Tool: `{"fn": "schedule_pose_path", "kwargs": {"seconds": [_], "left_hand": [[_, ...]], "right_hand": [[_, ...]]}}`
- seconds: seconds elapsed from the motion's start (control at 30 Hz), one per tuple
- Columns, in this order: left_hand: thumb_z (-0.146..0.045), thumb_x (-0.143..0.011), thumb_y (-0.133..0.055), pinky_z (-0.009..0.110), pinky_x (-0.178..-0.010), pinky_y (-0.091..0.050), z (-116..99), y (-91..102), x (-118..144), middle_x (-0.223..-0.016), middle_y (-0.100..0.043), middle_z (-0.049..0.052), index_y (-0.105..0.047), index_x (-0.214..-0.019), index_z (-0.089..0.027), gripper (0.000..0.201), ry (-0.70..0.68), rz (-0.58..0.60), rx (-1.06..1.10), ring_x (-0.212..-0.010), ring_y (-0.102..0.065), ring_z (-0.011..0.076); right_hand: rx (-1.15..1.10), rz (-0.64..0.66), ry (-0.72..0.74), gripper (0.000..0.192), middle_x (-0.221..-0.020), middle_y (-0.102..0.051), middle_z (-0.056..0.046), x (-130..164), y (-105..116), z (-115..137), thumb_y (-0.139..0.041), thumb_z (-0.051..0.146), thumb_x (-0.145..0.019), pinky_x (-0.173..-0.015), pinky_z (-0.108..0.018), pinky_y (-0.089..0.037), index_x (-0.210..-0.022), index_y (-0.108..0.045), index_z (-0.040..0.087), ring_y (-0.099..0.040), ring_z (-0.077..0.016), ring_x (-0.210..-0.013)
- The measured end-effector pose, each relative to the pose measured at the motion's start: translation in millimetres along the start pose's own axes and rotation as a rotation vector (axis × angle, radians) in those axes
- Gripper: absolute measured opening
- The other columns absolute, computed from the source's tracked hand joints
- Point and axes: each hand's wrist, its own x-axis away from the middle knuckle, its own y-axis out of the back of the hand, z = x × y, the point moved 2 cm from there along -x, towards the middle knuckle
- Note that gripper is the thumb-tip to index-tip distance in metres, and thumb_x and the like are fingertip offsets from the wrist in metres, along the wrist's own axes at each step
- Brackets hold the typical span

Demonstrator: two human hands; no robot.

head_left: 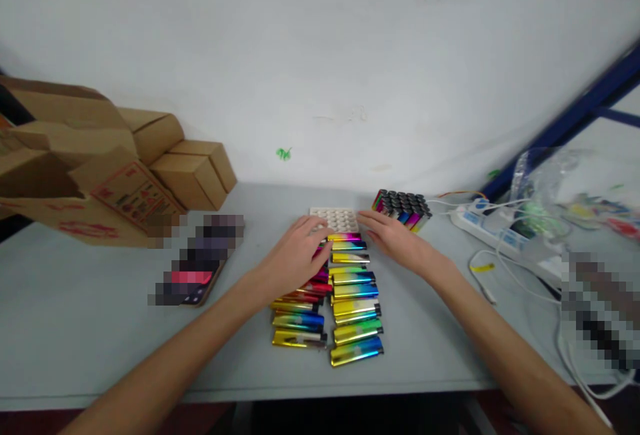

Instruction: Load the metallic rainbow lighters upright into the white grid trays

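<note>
Two rows of shiny rainbow-coloured lighters lie side by side on the grey table. My left hand rests palm down on the upper part of the left row, fingers curled over the lighters. My right hand lies flat beside the top of the right row, its fingertips touching a white tray with round holes. A block of upright lighters stands just behind my right hand. Whether either hand grips a lighter is hidden.
Open cardboard boxes are stacked at the left against the white wall. A blurred flat object lies left of the lighters. A white power strip with cables, a clear plastic bag and a blue frame are on the right.
</note>
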Motion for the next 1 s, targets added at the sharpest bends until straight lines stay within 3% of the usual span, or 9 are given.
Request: {"fn": "schedule_pose_path", "kwargs": {"seconds": [0.13, 0.23, 0.37, 0.43, 0.57, 0.83, 1.0], "left_hand": [[-0.035, -0.100, -0.040, 0.046, -0.113, -0.038, 14, -1.7, -6, -0.133, -0.058, 0.015, -0.067, -0.122, -0.015, 0.040, 0.037, 0.036, -0.040, -0.128, -0.050, 0.0270], [-0.039, -0.101, -0.037, 0.047, -0.113, -0.038, 32, -2.9, -21, -0.132, -0.061, 0.015, -0.064, -0.128, -0.016, 0.045, 0.068, 0.105, -0.063, -0.130, -0.049, 0.0283], [-0.038, -0.101, -0.033, 0.044, -0.106, -0.043, 50, -7.5, -47, -0.123, -0.068, 0.014, -0.065, -0.129, -0.015, 0.048, 0.074, 0.217, -0.078, -0.119, -0.059, 0.0279], [-0.039, -0.102, -0.031, 0.040, -0.100, -0.046, 53, -11.5, -56, -0.117, -0.071, 0.013, -0.071, -0.121, -0.016, 0.049, 0.052, 0.269, -0.072, -0.108, -0.064, 0.0261], [-0.040, -0.101, -0.031, 0.037, -0.097, -0.047, 52, -18.6, -66, -0.115, -0.072, 0.012, -0.074, -0.115, -0.017, 0.050, 0.016, 0.292, -0.035, -0.106, -0.065, 0.0247], [-0.036, -0.100, -0.035, 0.037, -0.099, -0.046, 42, -22.4, -76, -0.122, -0.069, 0.013, -0.069, -0.126, -0.018, 0.047, -0.002, 0.334, -0.021, -0.107, -0.065, 0.0251], [-0.051, -0.095, -0.046, 0.038, -0.101, -0.044, 45, -20.5, -77, -0.126, -0.067, 0.014, -0.066, -0.130, -0.020, 0.051, 0.000, 0.368, 0.008, -0.109, -0.064, 0.0264]], "right_hand": [[-0.041, -0.273, -0.055, 0.030, -0.122, -0.067, -0.011, 38, 18, 0, -0.050, 0.018, -0.098, -0.100, -0.042, -0.056, -0.125, -0.061, 0.023, -0.065, -0.0235, -0.113], [0.044, -0.493, -0.237, 0.037, -0.119, -0.063, -0.013, 65, 38, -15, -0.062, 0.028, -0.093, -0.101, -0.047, -0.054, -0.129, -0.059, 0.024, -0.063, -0.0271, -0.111], [0.098, -0.374, -0.410, 0.096, -0.153, -0.037, -0.019, 78, 43, -51, -0.079, 0.047, -0.075, -0.115, -0.060, -0.033, -0.154, -0.030, 0.021, -0.037, -0.0398, -0.141], [-0.030, -0.240, -0.429, 0.109, -0.157, -0.033, -0.020, 74, 37, -67, -0.079, 0.047, -0.075, -0.115, -0.057, -0.036, -0.158, -0.014, 0.019, -0.039, -0.0381, -0.141], [-0.178, -0.161, -0.499, 0.107, -0.147, -0.048, -0.021, 57, 24, -87, -0.078, 0.044, -0.076, -0.108, -0.053, -0.043, -0.158, -0.013, 0.018, -0.054, -0.0375, -0.129], [-0.196, -0.215, -0.493, 0.111, -0.145, -0.051, -0.019, 29, 12, -103, -0.082, 0.036, -0.072, -0.107, -0.051, -0.043, -0.158, -0.014, 0.019, -0.056, -0.0371, -0.128], [-0.216, -0.241, -0.512, 0.113, -0.145, -0.052, -0.019, 24, 11, -107, -0.082, 0.035, -0.070, -0.106, -0.051, -0.044, -0.158, -0.012, 0.018, -0.057, -0.0377, -0.126]]}}
